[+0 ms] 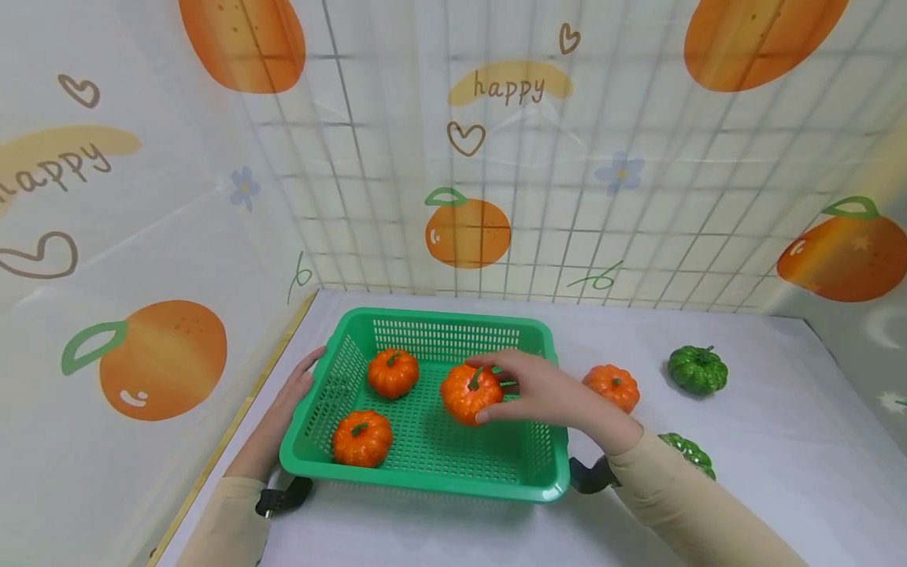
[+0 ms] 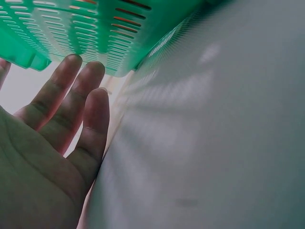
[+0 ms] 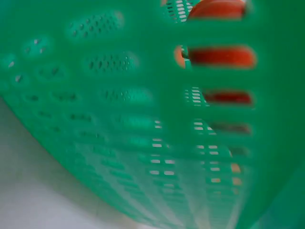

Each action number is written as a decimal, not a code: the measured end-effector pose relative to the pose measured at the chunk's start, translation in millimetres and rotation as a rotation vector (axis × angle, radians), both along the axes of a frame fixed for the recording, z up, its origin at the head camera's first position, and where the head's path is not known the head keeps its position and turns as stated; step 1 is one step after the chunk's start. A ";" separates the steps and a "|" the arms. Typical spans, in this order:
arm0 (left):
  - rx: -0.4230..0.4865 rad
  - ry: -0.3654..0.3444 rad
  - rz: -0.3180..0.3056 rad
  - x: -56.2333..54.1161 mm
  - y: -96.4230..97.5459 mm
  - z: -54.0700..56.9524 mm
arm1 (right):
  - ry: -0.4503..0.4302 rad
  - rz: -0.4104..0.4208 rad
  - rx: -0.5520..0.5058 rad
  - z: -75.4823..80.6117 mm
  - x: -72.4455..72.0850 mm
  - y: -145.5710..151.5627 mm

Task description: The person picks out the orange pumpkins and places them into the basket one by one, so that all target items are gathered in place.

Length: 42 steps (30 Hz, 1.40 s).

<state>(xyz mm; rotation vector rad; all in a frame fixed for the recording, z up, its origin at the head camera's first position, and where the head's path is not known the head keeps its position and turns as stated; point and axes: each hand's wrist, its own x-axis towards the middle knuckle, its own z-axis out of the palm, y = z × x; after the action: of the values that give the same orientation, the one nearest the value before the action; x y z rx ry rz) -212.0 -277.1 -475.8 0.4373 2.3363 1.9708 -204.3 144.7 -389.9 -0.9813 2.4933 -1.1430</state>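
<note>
A green slotted plastic basket (image 1: 425, 482) sits on the white table. My right hand (image 1: 542, 391) reaches over its right side and grips an orange toy pumpkin (image 1: 464, 398) with a green stem, fingers and thumb at its sides. Inside the basket, one orange pumpkin (image 1: 393, 374) lies at the back left and another (image 1: 363, 441) at the front left. My left hand (image 1: 289, 400) rests along the outside of the basket's left side. In the left wrist view its fingers (image 2: 97, 112) are extended by the slotted wall. Basket wall (image 3: 157, 119) fills most of the right wrist view, hiding the right hand.
Right of the basket, an orange pumpkin (image 1: 615, 386) lies beyond my right forearm. A dark green pumpkin (image 1: 697, 370) is farther right, and another green one (image 1: 689, 451) is partly behind the right sleeve. Printed curtains over a wire grid (image 1: 538, 197) enclose the table's back.
</note>
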 end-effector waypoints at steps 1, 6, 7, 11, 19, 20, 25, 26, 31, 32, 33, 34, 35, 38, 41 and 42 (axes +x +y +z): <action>0.007 0.000 0.000 -0.1 -0.2 -0.6 | -0.001 0.010 0.010 0.0 0.4 -2.7; 0.014 0.019 0.007 -1.6 0.3 -1.0 | -0.001 0.083 0.053 -5.4 -0.6 -16.0; 0.006 0.026 0.010 -2.0 0.7 -0.6 | -0.002 0.100 0.058 -6.6 -1.2 -18.6; -0.018 0.049 0.022 -3.3 2.2 0.8 | 0.014 0.133 0.099 -10.7 -2.4 -26.1; -0.005 0.129 0.033 -5.4 0.1 -2.5 | 0.044 0.149 0.165 -11.4 -4.9 -31.3; -0.006 0.136 0.031 -5.6 -0.1 -3.2 | 0.052 0.160 0.173 -11.7 -5.3 -31.8; -0.016 0.159 0.033 -4.9 0.5 -3.6 | 0.090 0.211 0.220 -14.4 -7.2 -34.3; -0.018 0.155 0.033 -4.5 0.4 -3.4 | 0.093 0.218 0.228 -15.0 -7.4 -34.7; -0.036 0.069 0.018 -0.1 -2.1 -0.5 | 0.066 0.246 0.265 -19.2 -8.3 -37.3; -0.039 0.045 0.014 1.0 -2.8 0.1 | 0.063 0.251 0.272 -19.7 -8.2 -37.7; -0.042 0.025 0.010 2.0 -3.4 0.5 | 0.057 0.254 0.278 -20.2 -8.1 -38.3; -0.044 0.017 0.008 2.5 -3.7 1.0 | 0.053 0.257 0.283 -20.5 -8.1 -38.6; -0.044 -0.001 0.006 3.5 -4.2 1.3 | 0.049 0.260 0.286 -20.4 -7.8 -39.0; -0.042 -0.016 0.005 4.6 -4.6 1.5 | 0.044 0.263 0.307 -21.0 -7.5 -39.7; -0.042 -0.019 0.010 4.5 -4.9 1.0 | 0.044 0.267 0.326 -22.2 -7.4 -40.2; -0.041 -0.022 0.009 4.5 -5.2 0.7 | 0.046 0.269 0.333 -22.7 -7.4 -40.4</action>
<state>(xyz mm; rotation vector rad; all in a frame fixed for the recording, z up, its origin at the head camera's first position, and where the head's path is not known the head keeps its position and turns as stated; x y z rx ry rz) -207.5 -282.2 -475.1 0.4012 2.3646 1.9177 -211.7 104.2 -412.6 -1.2032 2.3854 -0.6085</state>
